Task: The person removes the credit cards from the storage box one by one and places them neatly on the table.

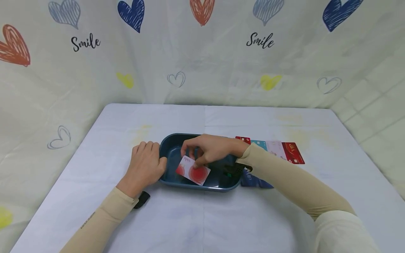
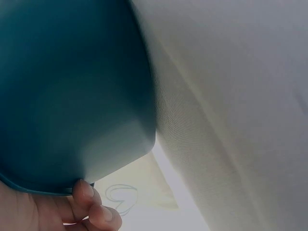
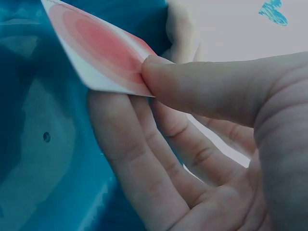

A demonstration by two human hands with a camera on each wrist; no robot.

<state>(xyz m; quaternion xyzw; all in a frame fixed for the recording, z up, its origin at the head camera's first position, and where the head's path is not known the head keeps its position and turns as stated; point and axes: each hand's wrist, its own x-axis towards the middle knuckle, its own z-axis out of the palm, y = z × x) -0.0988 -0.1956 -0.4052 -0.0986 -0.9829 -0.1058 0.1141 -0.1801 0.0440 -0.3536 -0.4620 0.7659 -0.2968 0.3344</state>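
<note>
A dark teal rectangular tray (image 1: 193,187) stands on the table. My left hand (image 1: 145,164) grips its left end, and in the left wrist view the fingertips (image 2: 85,190) curl at the edge of the wall. Over the inside of the tray, my right hand (image 1: 212,149) pinches a white card with red circles (image 1: 190,172) between thumb and fingers. The card is tilted, its printed face toward the head camera. Seen from the right wrist, the thumb (image 3: 192,86) presses on the printed face with fingers beneath. The right hand and forearm hide part of the tray's inside.
Right of the tray, several cards lie on the white cloth, partly under the right forearm: a red card (image 1: 294,153), a pink card (image 1: 274,148), a teal card (image 1: 259,143), another red card (image 1: 243,140) and blue cards (image 1: 253,181). A heart-patterned curtain (image 1: 221,70) hangs behind the table.
</note>
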